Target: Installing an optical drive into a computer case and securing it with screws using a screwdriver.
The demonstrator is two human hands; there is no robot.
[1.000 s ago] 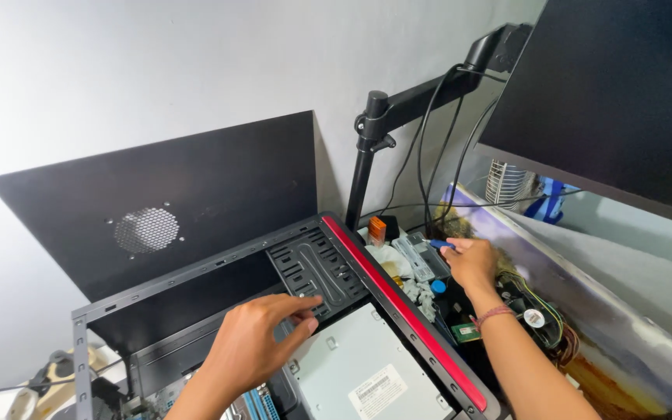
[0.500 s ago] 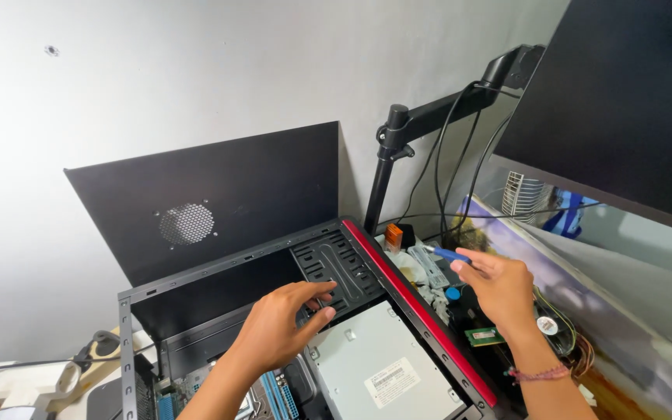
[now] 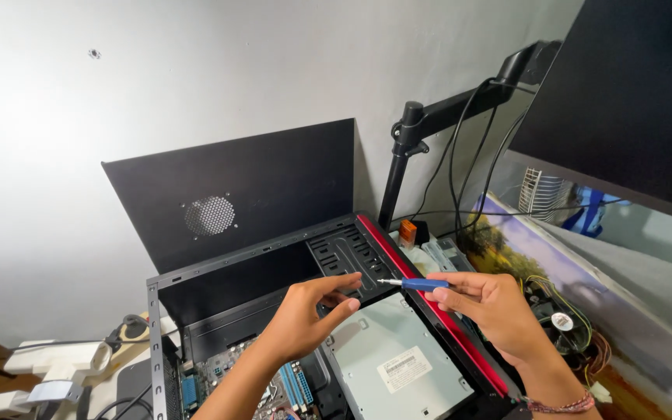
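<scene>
Head view: blue-handled screwdriver (image 3: 418,285) pinched in right hand (image 3: 499,311) fingers, above open computer case (image 3: 336,257); left hand (image 3: 305,315) released, fingers curled at tip's 9 o'clock. Tip-to-screw alignment judged needed next.

A white rectangular label (image 3: 404,369) with dark print lies flat on the grey metal optical drive (image 3: 398,362), near the middle of its top face. To the right of the drive, a small round white sticker (image 3: 561,321) with a red mark sits on the hub of a black cooling fan. Above and to the right of the drive hangs a dark, unlit monitor screen (image 3: 624,93).
</scene>
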